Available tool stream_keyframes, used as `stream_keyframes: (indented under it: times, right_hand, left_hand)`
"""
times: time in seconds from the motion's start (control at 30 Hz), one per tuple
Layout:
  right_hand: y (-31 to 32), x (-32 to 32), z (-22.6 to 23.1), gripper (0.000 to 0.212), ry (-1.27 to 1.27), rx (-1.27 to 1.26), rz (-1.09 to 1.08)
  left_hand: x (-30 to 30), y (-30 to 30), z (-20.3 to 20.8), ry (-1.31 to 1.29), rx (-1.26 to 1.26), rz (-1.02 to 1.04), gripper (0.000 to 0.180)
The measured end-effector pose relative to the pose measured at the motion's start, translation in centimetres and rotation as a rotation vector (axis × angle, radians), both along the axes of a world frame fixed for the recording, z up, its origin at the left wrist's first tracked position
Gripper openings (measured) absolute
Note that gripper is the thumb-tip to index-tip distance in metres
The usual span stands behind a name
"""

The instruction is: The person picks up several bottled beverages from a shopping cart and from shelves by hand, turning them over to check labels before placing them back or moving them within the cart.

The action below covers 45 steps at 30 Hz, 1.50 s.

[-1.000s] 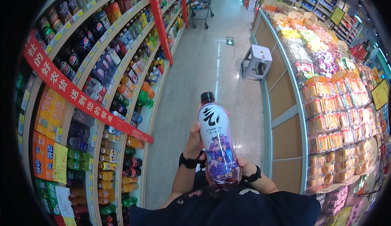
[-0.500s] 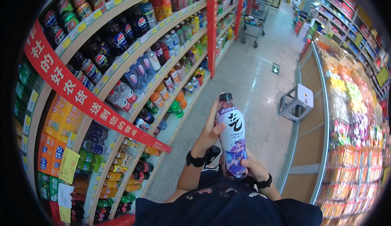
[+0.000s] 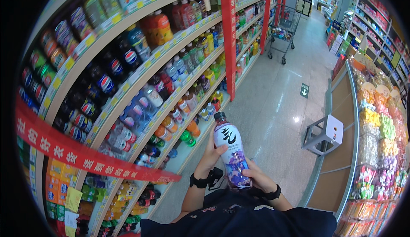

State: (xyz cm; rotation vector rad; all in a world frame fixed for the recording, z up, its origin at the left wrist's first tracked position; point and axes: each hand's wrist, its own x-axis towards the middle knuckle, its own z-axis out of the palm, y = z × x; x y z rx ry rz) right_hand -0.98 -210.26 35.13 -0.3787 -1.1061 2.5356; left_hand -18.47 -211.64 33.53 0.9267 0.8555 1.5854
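Observation:
A plastic drink bottle (image 3: pixel 234 151) with a black cap and a white and purple label is held in front of my body, its top tilted a little to the left. My left hand (image 3: pixel 209 155) is closed round the left side of the bottle, thumb across the label. Lower down, my right hand (image 3: pixel 259 177) grips the right side near the base, its thumb resting on the purple part. Both wrists wear black bands. The fingers behind the bottle are hidden.
Shelves of bottled drinks (image 3: pixel 158 96) line the left side, crossed by a red banner (image 3: pixel 94 154). A grey stool (image 3: pixel 331 130) stands at right beside a counter of packaged snacks (image 3: pixel 378 128). Farther up the aisle are a shopping cart (image 3: pixel 284 30) and a floor arrow sign (image 3: pixel 304 90).
The view has shifted, so shelves, stool and cart sit differently in the picture. The bottle appears lower and slightly left, now leaning more to the left. Both hands keep hold of it.

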Motion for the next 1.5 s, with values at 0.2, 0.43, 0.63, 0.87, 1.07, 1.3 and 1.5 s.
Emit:
stream_keyframes:
  times: [0.2, 0.43, 0.63, 0.87, 1.07, 1.3, 1.5]
  right_hand:
    - [12.7, 2.2, 3.2, 0.067, -0.193, 0.432, -0.157]
    - [24.6, 6.9, 3.1, 0.054, -0.309, 0.574, -0.491]
    - [31.3, 10.7, 1.6, 0.046, -0.472, 0.569, -0.733]
    - [42.5, 11.7, 2.3, 0.04, -0.689, 0.639, -0.937]
    - [54.9, 11.1, 2.5, 0.049, -0.618, 0.764, -0.982]
    - [67.7, 8.6, 6.6, 0.04, -0.64, 0.94, -0.855]
    - [77.3, 7.6, 6.4, 0.041, -0.512, 0.948, -0.722]
  left_hand:
    - [3.9, 12.7, 5.4, 0.112, 0.093, 0.045, 0.081]
    - [10.2, 26.1, 7.4, 0.293, 0.11, -0.095, 0.085]
    - [14.9, 37.3, 3.7, 0.081, 0.126, -0.429, 0.09]
    - [17.9, 50.5, 3.5, -0.316, 0.015, -0.713, 0.066]
    - [17.2, 62.0, 5.5, -0.372, 0.165, -0.703, 0.06]
    - [13.8, 73.1, 7.9, -0.285, 0.301, -0.569, 0.061]
    - [12.9, 80.6, 7.5, -0.406, 0.281, -0.349, 0.061]
